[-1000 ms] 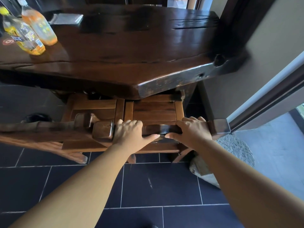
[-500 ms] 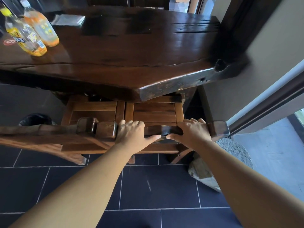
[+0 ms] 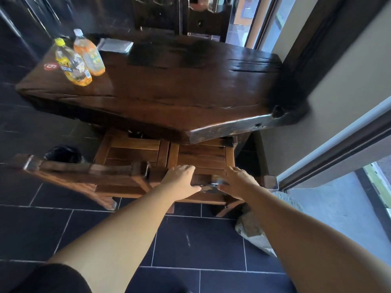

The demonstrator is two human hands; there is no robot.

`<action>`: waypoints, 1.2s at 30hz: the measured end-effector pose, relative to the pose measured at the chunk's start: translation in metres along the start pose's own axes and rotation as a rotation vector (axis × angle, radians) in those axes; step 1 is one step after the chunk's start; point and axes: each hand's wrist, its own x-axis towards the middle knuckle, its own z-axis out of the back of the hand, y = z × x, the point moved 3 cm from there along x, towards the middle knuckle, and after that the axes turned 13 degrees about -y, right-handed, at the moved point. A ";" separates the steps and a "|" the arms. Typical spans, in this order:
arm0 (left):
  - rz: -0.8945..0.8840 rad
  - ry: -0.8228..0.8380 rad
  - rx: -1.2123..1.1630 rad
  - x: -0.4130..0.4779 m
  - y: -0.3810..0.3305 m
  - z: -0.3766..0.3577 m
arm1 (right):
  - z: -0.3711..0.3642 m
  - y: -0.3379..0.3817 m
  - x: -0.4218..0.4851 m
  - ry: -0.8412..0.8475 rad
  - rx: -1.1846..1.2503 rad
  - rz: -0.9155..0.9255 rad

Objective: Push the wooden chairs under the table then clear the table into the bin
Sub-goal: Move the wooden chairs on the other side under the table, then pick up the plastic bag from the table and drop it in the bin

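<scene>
Though both bottles carry labels, we cannot read either: the yellow-capped bottle has blue lettering on a yellow band, too blurred to make out, and the white-capped bottle just beside it shows only pale fruit shapes on orange. Near them a round red sticker bears a white mark like a 6 or a 9. A flat grey packet lies farther back on the table.

Compared with half a second ago, we see more of the tabletop and the room beyond it, as the view has pulled back and tipped up. Our hands have loosened: the fingers were curled over the top rail with the thumbs nearly meeting, and now they lie straighter and slightly further apart. The wooden chair sits as before, its slatted seat partly under the table's near edge.

Both arms reach forward, almost straight. Our left hand rests on the rail, fingers laid forward over it and thumb spread to the right along the near side. Our right hand is blurred, fingers stretched forward over the rail; we cannot tell whether it touches the wood. Neither hand closes round anything.

A second chair stands to the left, its rail touching the first, with a black bin bag behind it.
</scene>
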 end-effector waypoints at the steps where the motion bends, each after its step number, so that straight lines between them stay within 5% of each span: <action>1: -0.004 -0.024 -0.001 -0.004 -0.001 0.011 | 0.011 0.009 -0.003 -0.006 0.023 0.010; 18: 0.483 -0.255 -0.014 -0.084 0.101 0.169 | 0.092 0.184 0.010 0.015 0.042 0.399; 36: 1.143 -0.445 0.004 -0.275 0.297 0.231 | 0.062 0.528 0.023 0.162 -0.048 1.112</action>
